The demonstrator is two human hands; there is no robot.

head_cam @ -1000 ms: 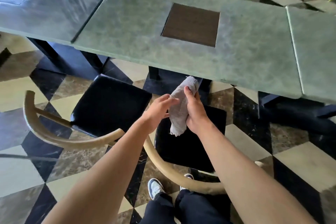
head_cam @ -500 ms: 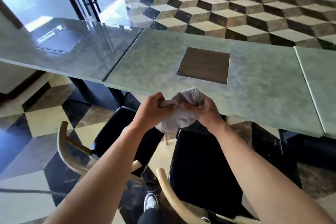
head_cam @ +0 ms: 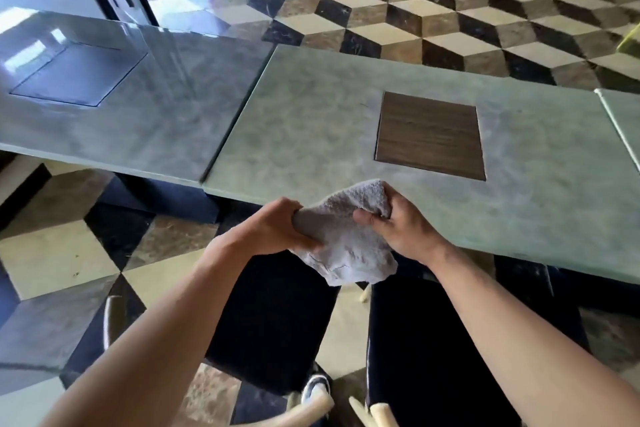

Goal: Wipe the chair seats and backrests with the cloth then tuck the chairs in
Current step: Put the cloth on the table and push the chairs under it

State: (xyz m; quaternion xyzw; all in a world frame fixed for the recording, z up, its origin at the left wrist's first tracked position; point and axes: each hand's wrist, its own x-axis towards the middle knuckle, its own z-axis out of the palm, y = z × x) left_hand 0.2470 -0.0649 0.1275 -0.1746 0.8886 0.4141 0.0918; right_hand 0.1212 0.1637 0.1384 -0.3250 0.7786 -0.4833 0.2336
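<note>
Since the earlier frame the hands have spread the cloth (head_cam: 346, 239) wider and the view has tipped up toward the worktop (head_cam: 311, 135). Two black-seated chairs (head_cam: 273, 319) stand pulled out from its near edge, untucked; wiping looks not yet begun. The cloth hangs above them, bunched between left hand (head_cam: 273, 229) and right hand (head_cam: 401, 229), fingers closed on it.

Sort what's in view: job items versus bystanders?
Job: cloth, held by left hand and right hand; left chair seat; right chair seat.
Bystanders: green table; wooden inset panel; patterned floor.
</note>
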